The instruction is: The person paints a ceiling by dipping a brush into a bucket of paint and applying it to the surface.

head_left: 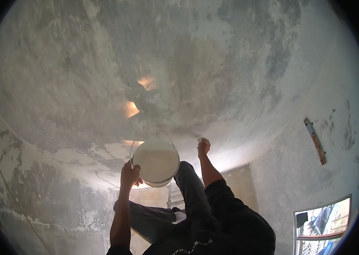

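Note:
My left hand (130, 175) is closed at the left side of a round, pale bucket (156, 163), where its thin wire handle loops up. The bucket is held up in front of my knees. It looks whitish inside, but I cannot make out its contents. To the right of it, my right hand (204, 146) is raised close to the patchy grey-and-white wall (213, 85). Its fingers are closed around a small pale thing (199, 140), mostly hidden and too small to name.
A wooden rail with hooks (315, 141) hangs on the right-hand wall, above a window (323, 216). Thin cables (7, 187) run down the left wall. My bent legs (190, 187) in dark trousers are below the bucket, near a slatted panel (175, 196).

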Demonstrator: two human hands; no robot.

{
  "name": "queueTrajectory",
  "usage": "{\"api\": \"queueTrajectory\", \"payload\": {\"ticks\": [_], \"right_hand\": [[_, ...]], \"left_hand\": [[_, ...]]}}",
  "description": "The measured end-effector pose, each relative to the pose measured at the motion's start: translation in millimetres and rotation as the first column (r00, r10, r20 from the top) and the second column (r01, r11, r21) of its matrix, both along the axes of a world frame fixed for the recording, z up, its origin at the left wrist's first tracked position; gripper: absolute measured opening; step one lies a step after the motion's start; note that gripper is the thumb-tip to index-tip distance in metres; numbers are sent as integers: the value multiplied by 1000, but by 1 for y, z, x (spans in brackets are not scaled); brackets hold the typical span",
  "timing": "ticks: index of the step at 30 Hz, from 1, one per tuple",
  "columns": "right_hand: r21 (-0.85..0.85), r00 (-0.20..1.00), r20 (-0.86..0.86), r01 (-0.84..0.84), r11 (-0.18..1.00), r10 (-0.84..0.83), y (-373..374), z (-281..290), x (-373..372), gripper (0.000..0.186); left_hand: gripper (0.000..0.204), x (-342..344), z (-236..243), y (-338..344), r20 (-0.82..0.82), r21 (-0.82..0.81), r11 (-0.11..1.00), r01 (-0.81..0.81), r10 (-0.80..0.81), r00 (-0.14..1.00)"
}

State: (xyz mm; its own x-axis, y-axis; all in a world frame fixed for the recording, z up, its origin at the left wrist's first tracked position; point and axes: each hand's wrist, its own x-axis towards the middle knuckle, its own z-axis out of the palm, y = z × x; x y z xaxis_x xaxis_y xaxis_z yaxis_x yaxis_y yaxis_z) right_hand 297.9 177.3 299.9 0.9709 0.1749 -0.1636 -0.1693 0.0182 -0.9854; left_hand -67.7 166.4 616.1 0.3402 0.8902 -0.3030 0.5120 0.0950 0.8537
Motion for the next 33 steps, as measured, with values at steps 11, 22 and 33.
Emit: {"api": "queueTrajectory", "payload": {"ticks": [11,22,33], "right_hand": [[409,995,34,-96,907,89,-3,134,1,34],[611,902,431,-285,739,-8,-29,178,-3,33],[259,991,-102,-62,964,91,-12,-25,-27,30]], "left_hand": [[39,-34,-31,10,8,-33,995,-92,92,996],[36,-32,-53,9,40,-92,987,-135,140,989],[37,-36,-57,3,31,-99,981,-166,170,985]]}}
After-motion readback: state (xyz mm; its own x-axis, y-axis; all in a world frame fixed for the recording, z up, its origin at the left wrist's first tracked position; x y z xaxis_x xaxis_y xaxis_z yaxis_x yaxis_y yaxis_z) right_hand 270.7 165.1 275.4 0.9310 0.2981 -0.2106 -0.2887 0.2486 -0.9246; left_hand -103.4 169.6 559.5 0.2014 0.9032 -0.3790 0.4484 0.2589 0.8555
